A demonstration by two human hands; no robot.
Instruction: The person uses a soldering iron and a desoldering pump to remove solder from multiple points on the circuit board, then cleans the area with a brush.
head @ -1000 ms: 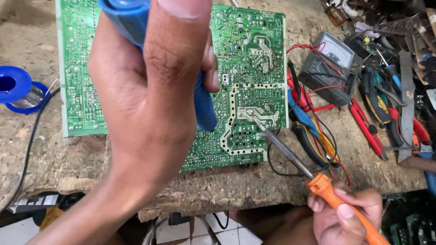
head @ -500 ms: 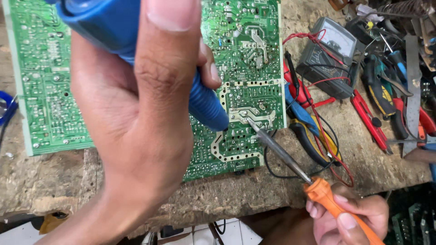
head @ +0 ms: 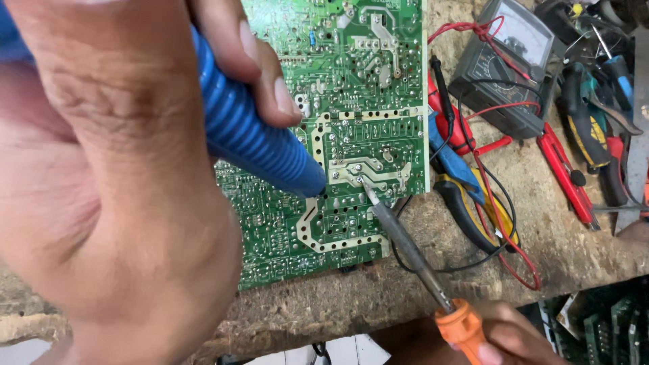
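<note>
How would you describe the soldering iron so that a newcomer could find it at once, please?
Start at the green circuit board on the workbench. A slim grey metal shaft slants onto its lower right corner: the soldering iron, held by the right hand. Only it has an orange handle.

Rough, worn wooden workbench (head: 554, 250), pale tiled floor (head: 338, 351) below its edge, even light

A grey multimeter (head: 508, 64), pliers (head: 473, 203) and red leads (head: 503, 223) on the workbench (head: 554, 250)
</note>
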